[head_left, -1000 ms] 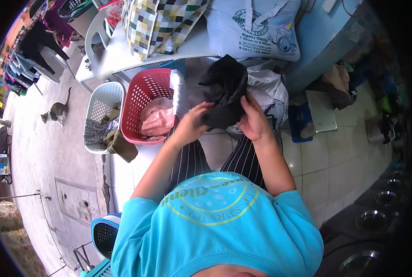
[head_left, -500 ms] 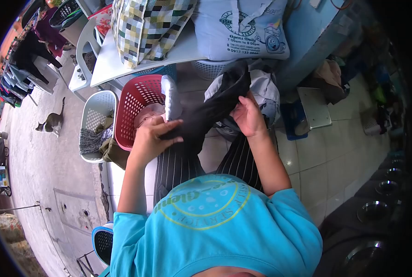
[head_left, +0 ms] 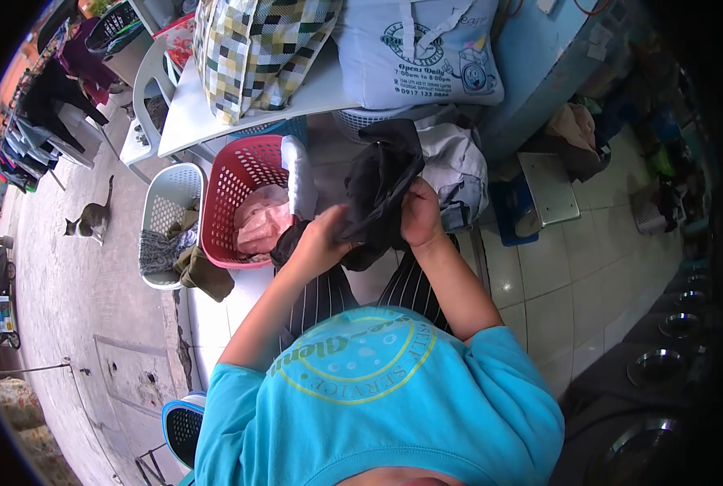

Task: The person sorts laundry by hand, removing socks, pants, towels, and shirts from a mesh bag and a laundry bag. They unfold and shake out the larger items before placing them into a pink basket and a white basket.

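A bunched black garment [head_left: 382, 182] hangs between my two hands, in front of my striped trousers. My left hand [head_left: 322, 241] is closed on its left side, slightly blurred. At the garment's right edge, my right hand [head_left: 421, 212] grips the cloth with bent fingers. Just left of the garment stands a red basket [head_left: 216, 206] with pink cloth [head_left: 263, 223] inside and a white cloth [head_left: 298, 174] over its right rim. Grey-white clothes [head_left: 456, 158] are piled behind my right hand.
A pale basket [head_left: 163, 194] of clothes stands left of the red one. Ahead, a white table [head_left: 185, 109] bears a checkered bag [head_left: 264, 57] and a printed bag [head_left: 418, 57]. A metal-topped stool [head_left: 549, 188] is at right, a cat [head_left: 94, 219] at left.
My hands have come closer together, and the black garment is now bunched up instead of stretched between them. My left hand has moved right, uncovering the pink cloth.
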A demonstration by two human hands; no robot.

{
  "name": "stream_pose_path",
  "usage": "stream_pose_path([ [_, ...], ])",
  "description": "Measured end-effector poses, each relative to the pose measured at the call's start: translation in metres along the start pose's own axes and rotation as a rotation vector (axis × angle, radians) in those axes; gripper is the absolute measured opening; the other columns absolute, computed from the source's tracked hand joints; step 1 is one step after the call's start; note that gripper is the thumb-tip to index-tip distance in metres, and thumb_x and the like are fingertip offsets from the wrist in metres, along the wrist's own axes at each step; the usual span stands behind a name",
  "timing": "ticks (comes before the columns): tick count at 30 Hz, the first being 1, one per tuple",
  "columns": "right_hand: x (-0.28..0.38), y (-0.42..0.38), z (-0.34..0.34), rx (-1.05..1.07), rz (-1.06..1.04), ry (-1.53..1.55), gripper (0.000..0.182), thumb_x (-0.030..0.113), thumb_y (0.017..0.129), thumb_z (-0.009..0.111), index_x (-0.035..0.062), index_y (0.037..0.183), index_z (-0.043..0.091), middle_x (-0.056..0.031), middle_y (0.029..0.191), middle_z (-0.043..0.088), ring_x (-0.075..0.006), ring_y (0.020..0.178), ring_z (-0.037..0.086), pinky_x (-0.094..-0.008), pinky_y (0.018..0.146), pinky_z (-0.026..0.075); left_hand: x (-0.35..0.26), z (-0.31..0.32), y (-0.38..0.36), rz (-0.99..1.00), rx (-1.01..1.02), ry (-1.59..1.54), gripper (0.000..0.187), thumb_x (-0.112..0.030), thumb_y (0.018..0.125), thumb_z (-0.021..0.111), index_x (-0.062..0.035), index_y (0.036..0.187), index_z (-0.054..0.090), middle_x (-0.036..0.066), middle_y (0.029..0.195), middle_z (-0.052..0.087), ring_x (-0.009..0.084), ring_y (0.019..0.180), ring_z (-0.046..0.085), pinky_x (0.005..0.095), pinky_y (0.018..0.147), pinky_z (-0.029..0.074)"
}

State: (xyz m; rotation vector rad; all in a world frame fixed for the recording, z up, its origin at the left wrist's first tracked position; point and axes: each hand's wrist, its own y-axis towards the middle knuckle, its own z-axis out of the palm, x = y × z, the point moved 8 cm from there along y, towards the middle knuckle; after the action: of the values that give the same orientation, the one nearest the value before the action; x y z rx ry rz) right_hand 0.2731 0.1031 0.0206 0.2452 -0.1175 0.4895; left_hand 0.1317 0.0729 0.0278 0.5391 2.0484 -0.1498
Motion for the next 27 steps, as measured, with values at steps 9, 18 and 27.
stream_pose_path([
  [9,0.053,-0.014,-0.045,-0.448,-0.065,-0.664,0.025,0.006,0.085,0.050,0.0084,0.110,0.056,-0.0095,0.111,0.062,-0.0213,0.101,0.060,-0.0401,0.084,0.049,0.018,-0.084,-0.005,0.113,-0.690,-0.330,0.050,0.018,0.073,0.037,0.0018,0.116,0.055,0.007,0.102,0.062,0.0156,0.098,0.056,0.0246,0.091,0.041],
  [18,0.205,-0.121,-0.218,-1.445,-0.384,-1.141,0.036,0.005,0.084,0.053,0.0021,0.120,0.053,-0.0128,0.116,0.056,-0.0254,0.093,0.056,-0.0370,0.078,0.048,0.101,-0.271,-0.072,-0.040,-0.920,-0.532,0.045,0.005,0.080,0.039,0.0027,0.122,0.053,0.015,0.105,0.063,0.0223,0.088,0.064,0.0298,0.079,0.053],
  [27,0.202,-0.091,-0.233,-1.747,-0.046,-1.875,0.057,0.033,0.071,0.076,-0.0007,0.112,0.057,-0.0238,0.110,0.061,-0.0368,0.103,0.060,-0.0428,0.085,0.050,0.140,-0.383,-0.147,-0.118,-1.262,0.049,0.065,-0.014,0.085,0.067,-0.0036,0.137,0.029,0.012,0.110,0.057,0.0172,0.090,0.058,0.0248,0.076,0.048],
])
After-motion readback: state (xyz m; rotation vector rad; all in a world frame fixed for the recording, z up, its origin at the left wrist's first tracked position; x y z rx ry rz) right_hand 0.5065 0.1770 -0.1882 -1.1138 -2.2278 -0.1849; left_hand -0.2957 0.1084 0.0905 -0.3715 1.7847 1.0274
